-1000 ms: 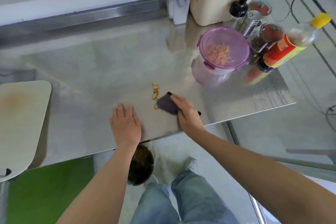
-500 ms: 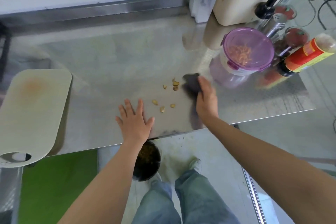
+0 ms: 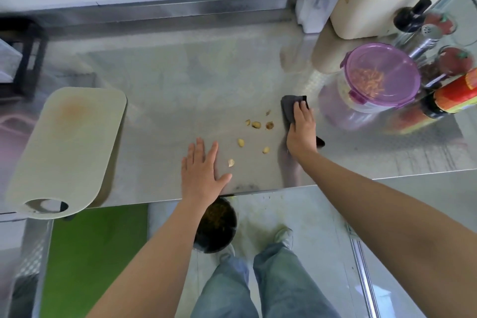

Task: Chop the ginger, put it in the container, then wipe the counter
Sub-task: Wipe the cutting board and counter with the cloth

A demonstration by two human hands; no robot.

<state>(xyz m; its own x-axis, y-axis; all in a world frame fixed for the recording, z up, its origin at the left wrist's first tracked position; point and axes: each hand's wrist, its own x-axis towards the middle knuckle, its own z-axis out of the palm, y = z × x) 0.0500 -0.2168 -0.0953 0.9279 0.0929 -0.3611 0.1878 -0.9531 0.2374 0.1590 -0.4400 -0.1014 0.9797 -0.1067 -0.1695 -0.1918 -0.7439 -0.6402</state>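
Right hand (image 3: pixel 300 129): palm-down on the cloth (image 3: pixel 289 106), fingers fairly straight, pressing on it rather than gripping; the cloth shows ahead of the fingertips and again behind the wrist
Left hand (image 3: pixel 200 170): released, flat on the counter (image 3: pixel 180 85) with fingers spread, holding nothing, at the near edge
Ginger (image 3: pixel 366 80): chopped shreds show through the purple lid of the container (image 3: pixel 402 100), which stands just right of the right hand and a little beyond it
Scraps (image 3: pixel 256 125): several pale bits lie loose between the two hands, the nearest just beside the left fingers, the farthest just left of the cloth
Board (image 3: pixel 67 144): well left of the left hand, bare but for an orange stain
Bin (image 3: pixel 216 224): on the floor under the counter edge, just below the left wrist (something dark and crumbly inside)
Done: chopping and filling look finished, since the lid sits on the container
Left: the wipe is under way but not complete; the scraps are uncleared, and the counter beyond them looks unwiped
Next, as a guess: sweep the cloth leftward so the bits gather toward the left hand and the edge above the bin
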